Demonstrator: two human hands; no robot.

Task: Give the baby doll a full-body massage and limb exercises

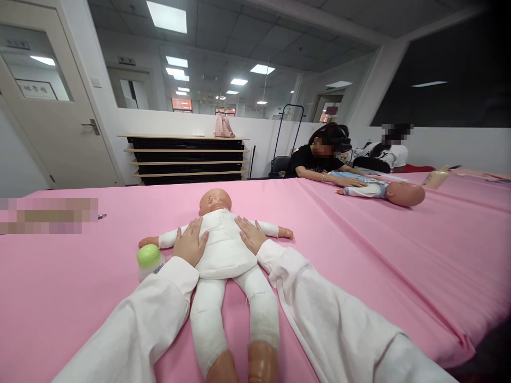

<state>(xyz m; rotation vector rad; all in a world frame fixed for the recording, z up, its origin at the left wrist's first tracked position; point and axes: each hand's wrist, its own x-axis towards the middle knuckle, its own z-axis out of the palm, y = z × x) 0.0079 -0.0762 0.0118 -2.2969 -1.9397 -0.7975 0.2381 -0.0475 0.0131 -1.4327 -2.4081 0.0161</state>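
Note:
A baby doll (225, 244) with a white cloth body lies face down on the pink tablecloth (335, 255), its head turned to the left and its arms spread out. My left hand (190, 242) rests flat on the left side of the doll's back, fingers stretched toward its shoulder. On the other side of the back lies my right hand (250, 234), also flat with the fingers extended. Beside the doll's left-lying arm stands a small jar (149, 260) with a green lid, close to my left wrist.
Across the table at the right, a person in black (315, 159) has their hands on another doll (403, 192). A pump bottle (436, 176) stands beyond it. Another person (391, 151) sits behind. Stacked shelves (187, 157) with a pink backpack (223, 126) stand at the wall.

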